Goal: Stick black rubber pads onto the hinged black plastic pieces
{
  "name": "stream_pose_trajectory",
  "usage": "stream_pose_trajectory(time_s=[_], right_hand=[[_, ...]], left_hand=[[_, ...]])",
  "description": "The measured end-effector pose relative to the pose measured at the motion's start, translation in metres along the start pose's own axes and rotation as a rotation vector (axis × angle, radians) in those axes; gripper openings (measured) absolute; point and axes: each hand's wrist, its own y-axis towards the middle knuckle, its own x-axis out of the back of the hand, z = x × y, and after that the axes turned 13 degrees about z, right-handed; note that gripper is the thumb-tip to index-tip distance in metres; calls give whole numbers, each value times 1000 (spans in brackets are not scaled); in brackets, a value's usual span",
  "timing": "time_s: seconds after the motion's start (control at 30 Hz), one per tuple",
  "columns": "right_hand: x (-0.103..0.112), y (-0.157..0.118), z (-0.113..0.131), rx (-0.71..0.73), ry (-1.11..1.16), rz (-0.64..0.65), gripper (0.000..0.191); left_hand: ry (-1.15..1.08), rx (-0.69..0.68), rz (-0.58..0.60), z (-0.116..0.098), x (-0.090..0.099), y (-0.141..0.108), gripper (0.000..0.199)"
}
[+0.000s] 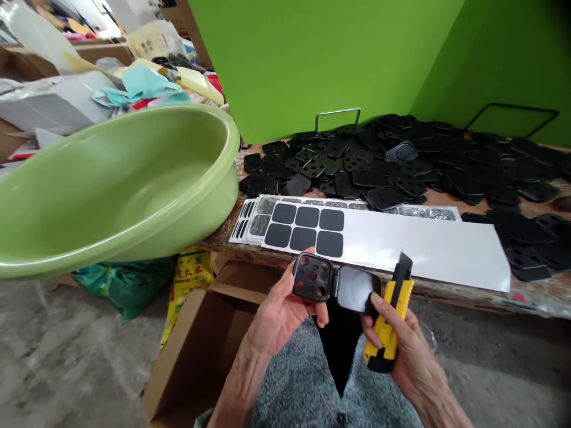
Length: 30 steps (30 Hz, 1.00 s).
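Note:
My left hand [279, 315] grips the left half of a black hinged case [313, 277], which lies opened out flat in front of me. That half has several round holes; the right half has a smooth, shiny grey face. My right hand [401, 345] holds a yellow utility knife [389, 324] against the palm, its black tip pointing up and away. The thumb and fingers of the same hand pinch the case's right edge. Just beyond, a white sticker sheet [414, 245] with several dark rounded squares lies on the table's front edge, over other sheets.
A big green basin [178, 202] stands at the left, jutting past the table edge. Many black plates [370, 160] are heaped along the back, before a green panel [321, 59]. Below the table sit an open cardboard box [191, 356] and a green plastic bag [127, 285].

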Motion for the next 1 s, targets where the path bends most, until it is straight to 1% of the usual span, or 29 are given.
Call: stream_pose_trajectory(time_s=[0.07, 0.13, 0.2, 0.27, 0.37, 0.43, 0.5, 0.57, 0.63, 0.7, 0.73, 0.8, 0.87, 0.93, 1.0], right_hand=[[0, -2, -6, 27, -21, -1, 37], [-1, -4, -10, 65, -76, -23, 37], [-3, -8, -12, 97, -171, -64, 37], [-7, -14, -12, 141, -331, -129, 38], [-15, -23, -10, 251, -673, -246, 41], [-20, -26, -10, 341, -871, -276, 39], [-22, -26, -14, 434, -1016, -232, 34], [-23, -23, -19, 509, -1118, -172, 28], [-22, -19, -23, 536, -1155, -135, 23], [-20, -15, -26, 504, -1112, -134, 25], [-18, -13, -27, 475, -1064, -147, 28], [-15, -10, -27, 387, -932, -197, 34], [-11, -8, -28, 283, -803, -223, 38], [-10, -9, -29, 203, -709, -225, 39], [-11, -10, -30, 170, -661, -216, 39]], left_hand=[[130, 11, -117, 1, -3, 0, 50], [298, 35, -257, 2, -6, -1, 46], [465, 31, -389, 2, -10, -2, 40], [607, 16, -460, 2, -12, -5, 37], [778, 39, -466, 4, -12, -9, 36], [907, 19, -484, 11, -10, -10, 34], [1047, -41, -499, 20, -8, -9, 33], [1145, -104, -481, 30, -7, -7, 33], [1193, -143, -471, 37, -8, -5, 36], [1183, -115, -449, 40, -9, -4, 40], [1146, -78, -415, 39, -9, -5, 42], [997, 0, -324, 36, -8, -6, 47], [772, 52, -261, 32, -7, -7, 50], [561, 73, -259, 31, -6, -6, 50], [432, 59, -283, 33, -6, -4, 53]])
